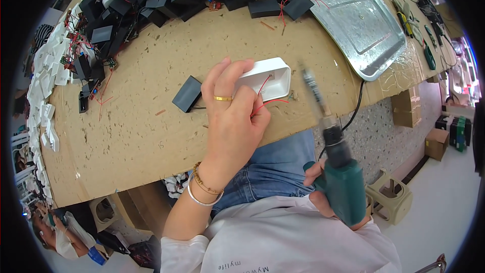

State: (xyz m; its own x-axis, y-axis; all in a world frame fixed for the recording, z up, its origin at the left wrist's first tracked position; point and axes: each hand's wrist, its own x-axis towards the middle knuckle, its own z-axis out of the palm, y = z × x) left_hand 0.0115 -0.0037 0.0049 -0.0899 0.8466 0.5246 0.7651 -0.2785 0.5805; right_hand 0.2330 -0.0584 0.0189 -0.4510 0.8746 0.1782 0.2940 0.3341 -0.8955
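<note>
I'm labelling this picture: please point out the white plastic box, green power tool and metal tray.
White plastic box point(278, 86): head view, bare inside surface.
Green power tool point(344, 192): head view, green body casing.
Metal tray point(357, 33): head view, bare bottom.

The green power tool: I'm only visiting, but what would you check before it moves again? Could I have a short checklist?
1. Green power tool held in the right hand: ok.
2. White case held by the left hand: ok, fingers over its rim.
3. Bit lined up with the case: not ok, it shows to the right of it, apart.
4. Red wires all inside the case: not ok, one curves outside the near rim.
5. Screw on the bit's tip: cannot tell, the tip is blurred.
</note>
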